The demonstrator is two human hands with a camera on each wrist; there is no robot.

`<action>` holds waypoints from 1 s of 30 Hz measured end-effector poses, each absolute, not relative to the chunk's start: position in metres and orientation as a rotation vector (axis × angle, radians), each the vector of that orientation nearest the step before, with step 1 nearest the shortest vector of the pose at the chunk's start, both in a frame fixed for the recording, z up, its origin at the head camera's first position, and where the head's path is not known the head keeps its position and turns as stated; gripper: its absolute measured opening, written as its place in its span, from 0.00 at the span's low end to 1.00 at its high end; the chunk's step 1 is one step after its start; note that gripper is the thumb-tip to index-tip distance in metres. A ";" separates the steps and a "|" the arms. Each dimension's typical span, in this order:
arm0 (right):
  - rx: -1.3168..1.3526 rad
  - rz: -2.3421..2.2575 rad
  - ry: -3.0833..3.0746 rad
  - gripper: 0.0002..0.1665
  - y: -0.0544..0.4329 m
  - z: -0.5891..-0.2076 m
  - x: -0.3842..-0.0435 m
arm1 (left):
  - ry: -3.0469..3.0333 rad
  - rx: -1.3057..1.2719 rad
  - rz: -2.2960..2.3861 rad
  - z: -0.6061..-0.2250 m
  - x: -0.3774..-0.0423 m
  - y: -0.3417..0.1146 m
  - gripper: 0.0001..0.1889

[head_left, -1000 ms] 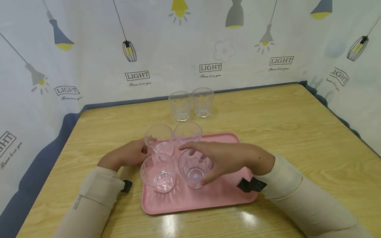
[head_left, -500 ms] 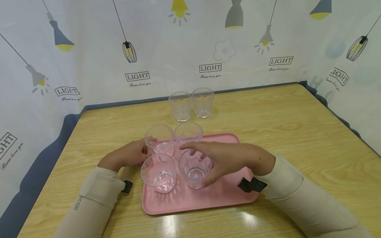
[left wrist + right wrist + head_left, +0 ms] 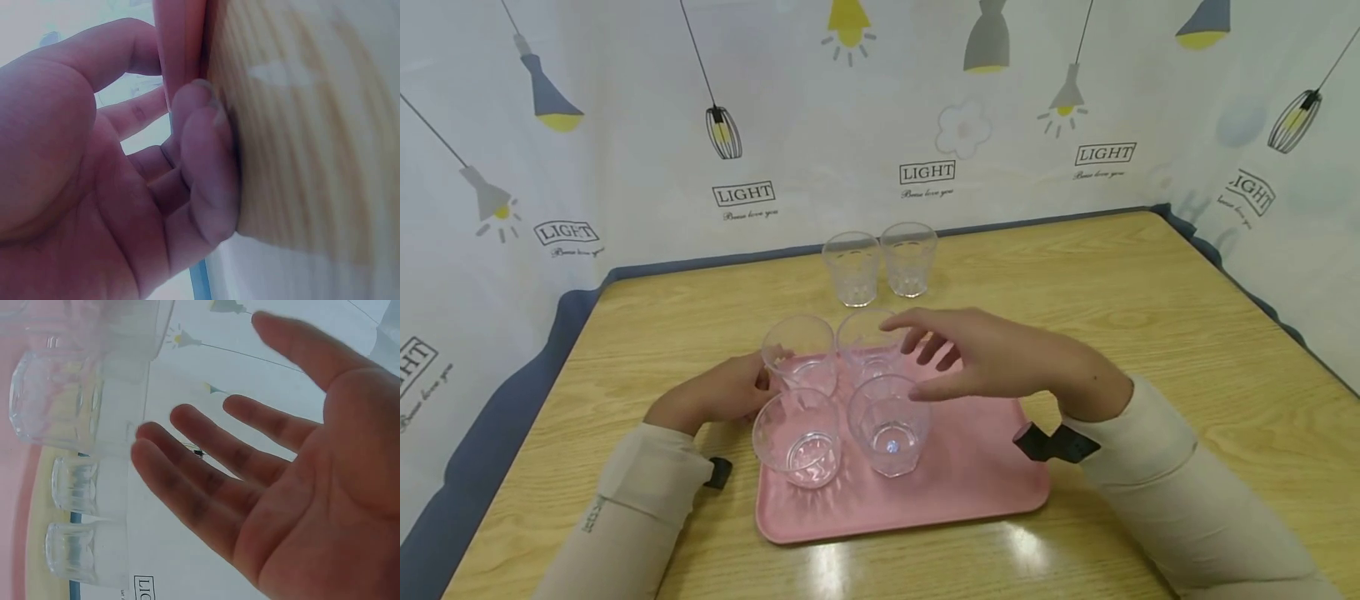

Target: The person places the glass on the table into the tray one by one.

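A pink tray (image 3: pixel 977 475) lies on the wooden table, bearing several upright clear cups on its left part. At its left edge my left hand (image 3: pixel 722 387) holds the rim, thumb on the edge and other fingers curled low against the table in the left wrist view. My right hand (image 3: pixel 992 354) hovers over the tray with fingers spread, holding nothing. Below it stands the front-right cup (image 3: pixel 891 458), apart from the palm. Beside that are the front-left cup (image 3: pixel 797 442) and back-left cup (image 3: pixel 801 337). Right fingertips partly overlap the back-right cup (image 3: pixel 867 337).
Two more clear cups, a left one (image 3: pixel 852 271) and a right one (image 3: pixel 910 262), stand beyond the tray near the table's back edge. A lamp-printed white curtain (image 3: pixel 842 125) borders the table (image 3: pixel 1120 308). The tray's right part bears no cups.
My right hand has let go of the front-right cup, rising and moving right, away from it. The cups stay in place. My left hand remains at the tray's edge.
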State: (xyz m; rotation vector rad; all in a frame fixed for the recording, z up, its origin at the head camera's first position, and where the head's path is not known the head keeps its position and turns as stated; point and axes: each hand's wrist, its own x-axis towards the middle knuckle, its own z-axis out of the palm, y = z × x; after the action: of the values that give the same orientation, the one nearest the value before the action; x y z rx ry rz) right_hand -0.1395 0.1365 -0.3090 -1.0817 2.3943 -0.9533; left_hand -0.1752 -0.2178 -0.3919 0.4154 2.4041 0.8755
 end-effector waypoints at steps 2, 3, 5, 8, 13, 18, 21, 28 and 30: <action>-1.091 -0.977 2.444 0.39 0.137 -0.310 -0.143 | 2.405 0.412 0.873 -0.392 -0.175 -0.218 0.32; -1.092 -0.988 2.473 0.38 0.138 -0.310 -0.144 | 2.404 0.410 0.872 -0.392 -0.176 -0.218 0.32; -1.093 -1.008 2.528 0.37 0.138 -0.312 -0.148 | 2.402 0.406 0.868 -0.392 -0.175 -0.218 0.32; -1.081 -1.033 2.613 0.36 0.139 -0.315 -0.153 | 2.402 0.407 0.865 -0.392 -0.175 -0.218 0.31; -1.040 -1.069 2.732 0.37 0.142 -0.320 -0.163 | 2.406 0.423 0.865 -0.392 -0.175 -0.218 0.32; -0.933 -1.130 2.801 0.39 0.144 -0.326 -0.176 | 2.420 0.440 0.856 -0.393 -0.175 -0.218 0.32; -0.869 -1.150 2.833 0.41 0.144 -0.331 -0.189 | 2.430 0.445 0.838 -0.392 -0.175 -0.218 0.32; -0.732 -1.107 2.907 0.44 0.146 -0.336 -0.221 | 2.469 0.497 0.789 -0.393 -0.175 -0.217 0.28; -0.705 -1.084 2.907 0.46 0.147 -0.336 -0.228 | 2.489 0.504 0.759 -0.392 -0.176 -0.218 0.26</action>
State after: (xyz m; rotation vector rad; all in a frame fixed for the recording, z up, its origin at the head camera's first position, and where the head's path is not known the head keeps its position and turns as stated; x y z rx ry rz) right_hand -0.2284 0.1471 -0.3358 -0.7046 2.9074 -1.0842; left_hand -0.1755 -0.2177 -0.3922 0.5043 2.4885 0.7591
